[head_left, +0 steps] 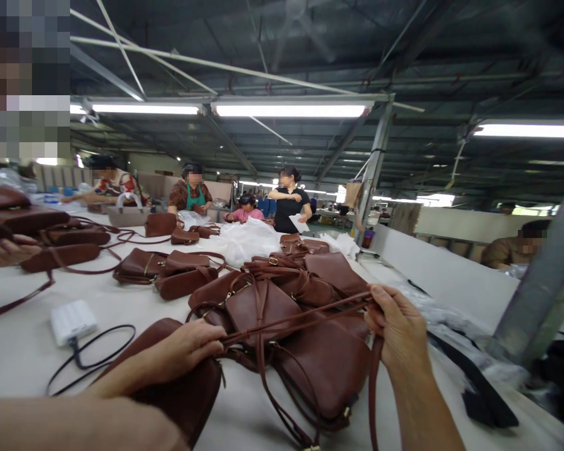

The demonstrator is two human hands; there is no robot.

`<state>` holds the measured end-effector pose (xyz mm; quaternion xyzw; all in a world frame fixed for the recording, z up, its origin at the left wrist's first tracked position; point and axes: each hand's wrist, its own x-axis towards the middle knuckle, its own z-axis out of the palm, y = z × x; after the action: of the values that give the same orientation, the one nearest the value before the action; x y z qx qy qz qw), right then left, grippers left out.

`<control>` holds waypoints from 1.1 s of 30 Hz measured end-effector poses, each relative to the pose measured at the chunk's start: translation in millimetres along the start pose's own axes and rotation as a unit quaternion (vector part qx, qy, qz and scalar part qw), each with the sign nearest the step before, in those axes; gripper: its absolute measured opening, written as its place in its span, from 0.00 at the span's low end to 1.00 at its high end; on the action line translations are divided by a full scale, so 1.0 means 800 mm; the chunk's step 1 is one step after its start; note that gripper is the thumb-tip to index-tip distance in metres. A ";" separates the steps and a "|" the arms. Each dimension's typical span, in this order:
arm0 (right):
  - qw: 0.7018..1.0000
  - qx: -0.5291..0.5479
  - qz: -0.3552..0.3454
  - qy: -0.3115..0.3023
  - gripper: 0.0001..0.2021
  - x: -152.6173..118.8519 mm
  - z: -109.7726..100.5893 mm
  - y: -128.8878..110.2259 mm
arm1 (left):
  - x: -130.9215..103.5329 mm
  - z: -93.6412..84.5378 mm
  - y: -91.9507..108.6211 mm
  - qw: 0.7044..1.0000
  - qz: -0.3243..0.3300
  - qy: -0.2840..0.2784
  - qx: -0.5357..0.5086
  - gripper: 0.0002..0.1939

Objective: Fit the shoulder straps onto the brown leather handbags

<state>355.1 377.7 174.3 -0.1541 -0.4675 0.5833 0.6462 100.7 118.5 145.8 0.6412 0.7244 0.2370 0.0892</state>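
Overhead, steel roof trusses and lit tube lamps (291,110). Below, long white table (23,351) running away from the camera, several people working along its far end. Heap of brown leather bags (286,294) at mid-table, straps tangled; more bags scattered left. White plastic sheeting (251,241) behind the heap. Nearest: one brown bag (183,394) lying under the left forearm, another bag (326,369) flat between the hands. Left hand (188,351) palm down, fingers curled closed, pinching one end of a thin brown strap (301,318). Right hand (397,326) fisted tight around the other end, strap pulled taut between the two hands, above the flat bag. Small white power pack (73,321) with black cable (94,354) at left. Another person's hand (7,249) at far left edge, on a bag.
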 end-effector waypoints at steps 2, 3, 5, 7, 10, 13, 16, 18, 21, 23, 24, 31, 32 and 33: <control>1.000 -0.003 0.000 -0.009 0.18 0.000 0.000 0.000 | 0.008 -0.003 -0.003 1.000 -0.003 -0.021 0.012 0.16; 1.000 -0.005 0.001 -0.013 0.18 -0.001 0.001 0.000 | 0.011 -0.006 -0.004 1.000 -0.005 -0.027 0.015 0.17; 1.000 -0.008 0.003 -0.016 0.18 -0.001 0.001 0.000 | 0.015 -0.011 -0.006 1.000 -0.007 -0.024 0.014 0.18; 1.000 -0.011 0.003 -0.017 0.19 -0.002 0.002 0.001 | 0.016 -0.016 -0.008 1.000 -0.011 -0.013 0.008 0.18; 1.000 -0.014 0.008 -0.021 0.19 -0.003 0.004 0.002 | 0.015 -0.025 -0.010 1.000 -0.020 0.003 0.000 0.19; 0.999 -0.013 0.027 -0.026 0.21 -0.004 0.005 0.003 | 0.015 -0.030 -0.010 0.999 -0.028 0.021 0.001 0.21; 1.000 -0.009 0.023 -0.019 0.21 -0.003 0.005 0.000 | 0.017 -0.031 -0.009 0.999 -0.028 0.027 0.010 0.21; 1.000 -0.008 0.010 -0.009 0.21 -0.002 0.003 -0.003 | 0.019 -0.027 -0.008 0.999 -0.026 0.025 0.017 0.21; 0.999 -0.030 0.012 -0.019 0.22 -0.002 -0.002 -0.007 | 0.022 -0.019 -0.013 0.998 -0.034 0.037 0.030 0.18; 0.997 -0.064 0.024 -0.037 0.23 -0.004 -0.003 -0.007 | 0.025 -0.014 -0.021 0.996 -0.052 0.062 0.039 0.17; 0.995 -0.084 0.027 -0.048 0.23 -0.005 -0.002 -0.005 | 0.026 -0.013 -0.026 0.994 -0.065 0.078 0.044 0.17; 0.934 -0.238 0.006 -0.267 0.16 -0.029 0.026 0.020 | 0.031 -0.038 -0.073 0.961 -0.179 0.208 0.036 0.18; 0.918 -0.251 0.012 -0.308 0.14 -0.036 0.033 0.025 | 0.031 -0.045 -0.080 0.956 -0.187 0.225 0.026 0.18; 0.903 -0.258 0.024 -0.344 0.13 -0.044 0.039 0.030 | 0.031 -0.051 -0.088 0.951 -0.194 0.243 0.015 0.19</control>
<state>319.8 341.9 157.6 -0.1167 -0.7909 0.4741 0.3688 16.9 128.5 153.2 0.4131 0.8379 0.3526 -0.0548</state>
